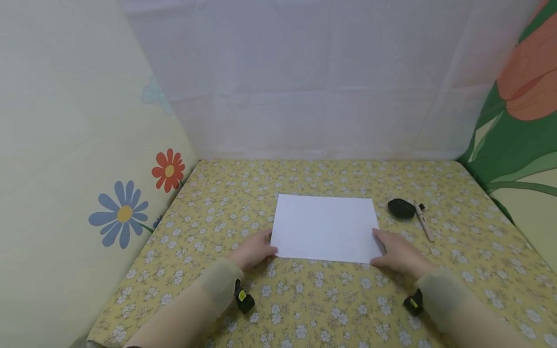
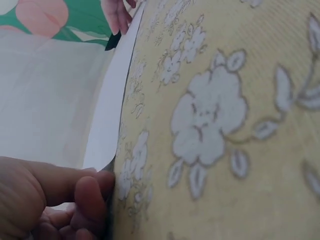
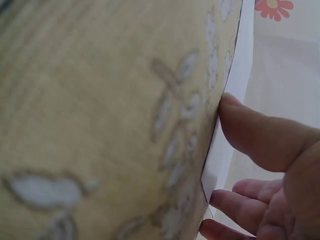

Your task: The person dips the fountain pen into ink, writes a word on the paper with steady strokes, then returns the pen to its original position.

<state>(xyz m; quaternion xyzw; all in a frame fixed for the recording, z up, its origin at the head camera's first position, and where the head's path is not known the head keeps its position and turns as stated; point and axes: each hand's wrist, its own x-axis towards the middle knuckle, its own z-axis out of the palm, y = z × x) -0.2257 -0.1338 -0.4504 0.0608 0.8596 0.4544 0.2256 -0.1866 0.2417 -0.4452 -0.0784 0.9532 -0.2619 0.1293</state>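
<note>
A blank white sheet of paper (image 1: 325, 228) lies lengthwise across the flowered cloth, between my two hands. My left hand (image 1: 254, 249) holds it at the near left corner, thumb at the corner and fingers bent by the left edge. In the left wrist view, the thumb and forefinger meet at the paper's (image 2: 111, 110) corner. At the near right corner, my right hand (image 1: 400, 252) holds the sheet between thumb and fingers. The right wrist view shows the right thumb (image 3: 265, 132) at the near edge and fingertips at the side edge.
Right of the paper lies a dark rounded object (image 1: 401, 209). Beside it is a slim pale pink pen-like tool (image 1: 424, 224) with a small black piece near its top. A yellow flowered cloth (image 1: 313, 299) covers the table. White sheeting (image 1: 322, 87) hangs behind.
</note>
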